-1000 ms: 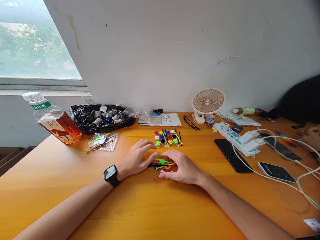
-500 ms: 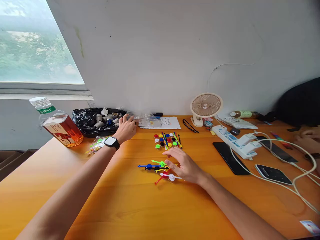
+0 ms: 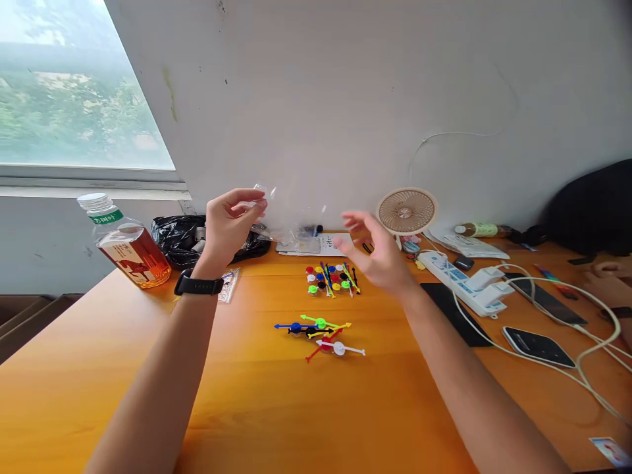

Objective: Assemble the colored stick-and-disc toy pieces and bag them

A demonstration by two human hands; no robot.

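Raised over the back of the table, my left hand is closed, its thumb and fingers pinching a thin clear plastic bag. My right hand hangs open in the air to the right, fingers apart and slightly blurred, with nothing in it. Below and between the hands lies a loose group of coloured arrow spinners in blue, green, black, yellow, red and white. Behind them sit rows of small coloured round pieces with separate arrows on and beside them.
A tea-coloured bottle stands left, near a black plastic bag and a small clear packet. Printed paper lies by the wall. A fan, power strip, cables and phone occupy the right. Another person's hand rests far right.
My left hand has come up from beside the black bag and now holds the clear plastic bag. My right hand has lifted up and away from the spinners, which stay on the table.
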